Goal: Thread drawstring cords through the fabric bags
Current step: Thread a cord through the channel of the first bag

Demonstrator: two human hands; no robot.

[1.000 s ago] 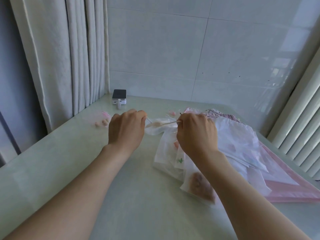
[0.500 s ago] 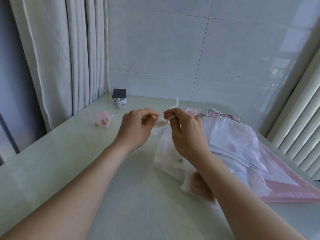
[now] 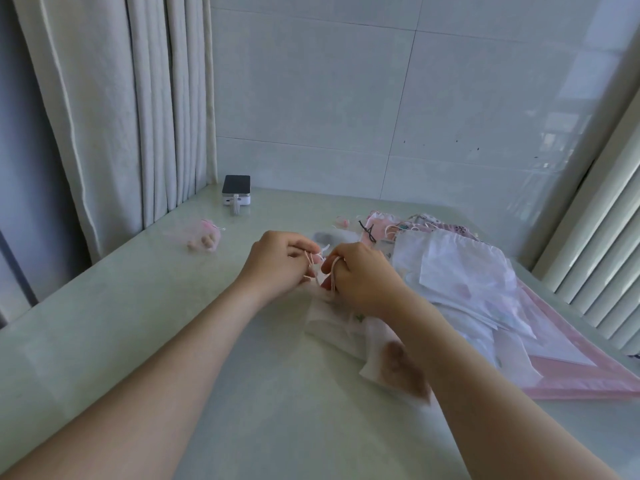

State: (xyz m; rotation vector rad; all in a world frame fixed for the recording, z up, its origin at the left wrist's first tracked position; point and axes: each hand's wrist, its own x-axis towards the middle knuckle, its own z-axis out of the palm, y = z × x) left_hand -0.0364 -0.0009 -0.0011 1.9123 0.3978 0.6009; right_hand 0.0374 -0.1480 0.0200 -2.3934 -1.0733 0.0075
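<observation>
Pale-green tabletop [image 3: 138, 341] was covered on its right side by a heap of white and pink fabric bags [image 3: 460, 271]. One thin white fabric bag [image 3: 332, 323] was laid at the heap's near left edge, partly under the right forearm. Just above its top, a thin white drawstring cord [image 3: 333, 275] was pinched in the curled fingers of both the left hand [image 3: 277, 268] and the right hand [image 3: 363, 278], which were held close together.

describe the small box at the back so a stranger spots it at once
Follow the curtain down to the far left corner of the table. The small box sits there: white sides, dark flat top, unlike the soft pink pouch nearer.
</observation>
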